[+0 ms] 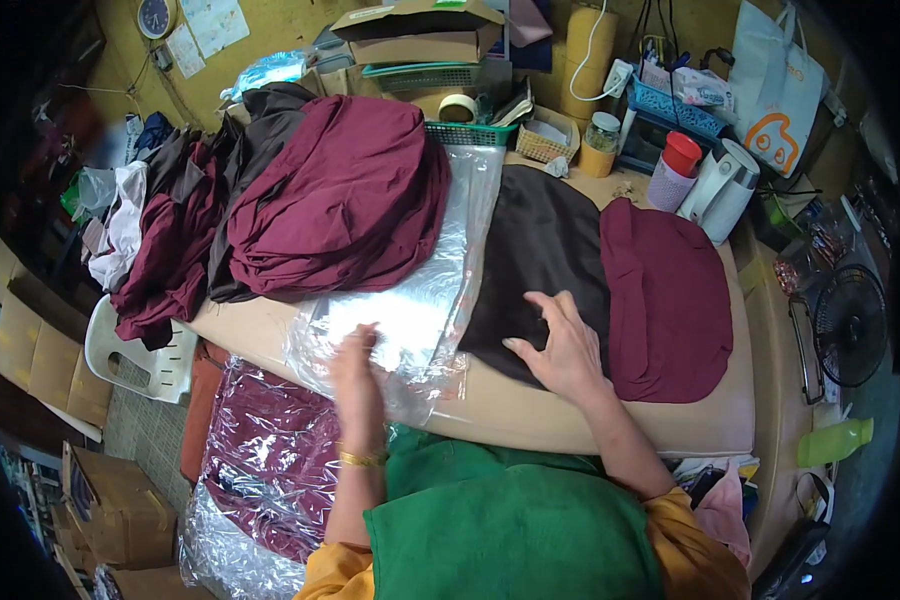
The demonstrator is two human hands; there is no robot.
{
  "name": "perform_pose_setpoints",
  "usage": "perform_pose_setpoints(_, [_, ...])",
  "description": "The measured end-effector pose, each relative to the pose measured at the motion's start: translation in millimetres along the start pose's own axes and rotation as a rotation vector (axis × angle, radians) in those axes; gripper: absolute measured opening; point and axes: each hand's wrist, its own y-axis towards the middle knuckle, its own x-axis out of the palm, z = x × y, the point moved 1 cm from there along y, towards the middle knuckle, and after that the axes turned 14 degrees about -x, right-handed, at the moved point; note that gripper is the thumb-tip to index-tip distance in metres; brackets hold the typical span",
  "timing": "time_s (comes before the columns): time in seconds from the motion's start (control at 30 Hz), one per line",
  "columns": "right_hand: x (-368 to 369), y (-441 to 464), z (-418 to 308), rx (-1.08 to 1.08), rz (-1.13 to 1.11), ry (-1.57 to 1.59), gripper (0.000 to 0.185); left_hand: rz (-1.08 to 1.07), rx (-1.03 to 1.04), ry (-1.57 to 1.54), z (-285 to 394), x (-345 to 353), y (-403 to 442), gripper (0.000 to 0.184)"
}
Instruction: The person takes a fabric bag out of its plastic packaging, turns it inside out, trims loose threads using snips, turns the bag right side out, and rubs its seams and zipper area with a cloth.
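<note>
Across the worktop (505, 408), the right hand (568, 350) hung spread, its grip released, over the black cloth (542, 235), a maroon cloth (675, 300) just to the right; the left hand (358, 385) was over clear plastic (410, 310), its grip impossible to tell.

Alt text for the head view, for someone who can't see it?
A bare left hand is over clear plastic and the right hand over black cloth, both seemingly empty, at a beige table. Folded maroon cloth lies to the right, a larger maroon pile to the left.
</note>
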Motion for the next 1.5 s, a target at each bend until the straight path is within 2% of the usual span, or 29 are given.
perform_pose_setpoints(0.07, [15.3, -20.4, 37.8, -0.006, -0.141, -0.099, 0.063, 0.32, 0.314, 0.659, 23.2, -40.2, 20.8, 0.032])
perform_pose_setpoints(0.1, [16.8, -27.6, 34.8, 0.025, -0.241, -0.094, 0.063, 0.317, 0.32, 0.658, 27.3, -42.5, 24.7, 0.032])
perform_pose_setpoints(0.13, [19.1, -36.6, 31.0, 0.057, -0.344, -0.088, 0.063, 0.513, 0.636, 0.867, 33.0, -42.9, 24.4, 0.035])
perform_pose_setpoints(0.2, [19.6, -48.8, 17.0, -0.032, -0.424, -0.032, 0.049, 0.708, 0.961, 1.063, 28.3, -39.3, 24.0, 0.039])
perform_pose_setpoints(0.27, [0.4, -44.1, 4.1, -0.11, -0.734, 0.208, 0.031, 0.003, 0.569, 0.843, -1.1, -25.5, 24.5, 0.046])
perform_pose_setpoints(0.33, [-23.5, -23.7, -6.3, -0.201, -0.729, 0.233, 0.024, -0.216, 0.101, 0.76, -14.2, 7.4, 8.2, 0.05])
perform_pose_setpoints(0.37, [-33.1, -9.8, -9.0, -0.296, -0.728, 0.259, 0.016, -0.207, 0.174, 0.865, -16.6, 23.9, -2.0, 0.052])
perform_pose_setpoints(0.4, [-40.5, 7.4, -8.3, -0.345, -0.597, 0.204, 0.012, -0.195, 0.247, 0.969, -18.9, 36.8, -10.1, 0.054])
perform_pose_setpoints(0.43, [-47.1, 28.8, -7.4, -0.364, -0.461, 0.188, 0.01, -0.137, 0.47, 1.027, -30.4, 41.5, -7.9, 0.057])
perform_pose_setpoints(0.47, [-46.2, 53.2, 0.1, -0.417, -0.333, 0.236, 0.01, -0.137, 0.472, 1.027, -26.8, 47.2, -12.2, 0.057])
perform_pose_setpoints(0.53, [-35.2, 101.2, 15.1, -0.225, -0.222, 0.196, 0.023, -0.32, 0.125, 1.106, -16.4, 56.7, -19.6, 0.06])
perform_pose_setpoints(0.57, [-17.9, 120.8, 35.3, -0.191, -0.127, 0.163, 0.023, -0.354, 0.266, 1.048, -27.3, 52.6, -18.0, 0.059])
perform_pose_setpoints(0.63, [41.6, 148.1, 92.4, -0.199, 0.21, 0.121, 0.029, -0.372, 0.272, 1.091, -31.5, 47.5, -22.2, 0.057])
perform_pose_setpoints(0.67, [61.6, 149.3, 110.4, -0.203, 0.212, 0.123, 0.029, -0.389, 0.272, 1.133, -31.4, 46.1, -22.8, 0.056])
perform_pose_setpoints(0.7, [79.1, 150.9, 127.2, -0.052, -0.032, 0.144, 0.029, -0.428, 0.187, 1.212, -24.8, 44.4, -22.8, 0.056])
perform_pose_setpoints(0.73, [84.5, 153.7, 128.2, 0.098, -0.273, 0.164, 0.029, -0.42, 0.193, 1.213, -18.3, 43.0, -22.6, 0.056])
perform_pose_setpoints(0.83, [87.5, 146.2, 104.4, 0.007, -0.247, 0.442, 0.018, -0.241, 0.393, 1.035, -2.7, 38.4, -8.8, 0.063])
perform_pose_setpoints(0.87, [81.1, 143.0, 94.5, 0.011, -0.248, 0.442, 0.018, -0.244, 0.391, 1.035, -1.4, 44.5, -0.4, 0.063])
perform_pose_setpoints(0.93, [45.5, 133.5, 46.9, -0.032, -0.324, 0.923, 0.012, -0.043, 0.771, 0.748, 8.0, 70.7, 13.1, 0.064])
perform_pose_setpoints(1.0, [33.4, 130.9, 30.5, -0.172, -0.397, 1.016, 0.012, -0.12, 0.646, 0.481, -2.0, 95.2, 33.1, 0.048])
perform_pose_setpoints(1.03, [23.3, 134.1, 20.5, -0.313, -0.259, 0.985, 0.014, -0.336, 0.358, 0.385, 3.9, 100.7, 25.3, 0.026])
perform_pose_setpoints(1.07, [2.4, 134.9, 18.9, -0.091, -0.212, 0.815, 0.012, -0.382, 0.275, 0.457, -5.7, 101.9, 22.5, 0.019])
perform_pose_setpoints(1.13, [-6.6, 144.5, 52.8, 0.135, 0.161, 0.946, 0.007, -0.329, 0.462, 0.718, 1.1, 99.3, -14.5, 0.018])
perform_pose_setpoints(1.2, [-20.3, 147.6, 120.0, 0.173, 0.405, 1.12, 0.004, -0.348, 0.583, 0.83, 3.2, 75.3, -37.2, 0.02])
perform_pose_setpoints(1.27, [-29.6, 135.6, 181.5, 0.35, 0.577, 1.087, 0.007, -0.311, 0.487, 0.947, 5.3, 33.2, -41.5, 0.025])
perform_pose_setpoints(1.33, [-38.0, 121.2, 191.3, 0.423, 0.698, 0.983, 0.011, -0.06, 0.429, 0.958, -10.1, -26.7, -22.8, 0.029])
perform_pose_setpoints(1.4, [-39.6, 125.0, 216.7, 0.429, 0.953, 1.077, 0.015, 0.195, 0.27, 0.915, -8.1, -87.1, -2.7, 0.029])
perform_pose_setpoints(1.47, [-57.1, 123.8, 187.6, 0.464, 0.962, 1.214, 0.015, 0.17, 0.19, 0.553, -20.4, -151.8, 20.6, 0.023])
perform_pose_setpoints(1.5, [-56.3, 124.6, 180.0, 0.476, 0.73, 1.143, 0.016, 0.108, 0.147, 0.45, -5.3, -139.8, 9.3, 0.007])
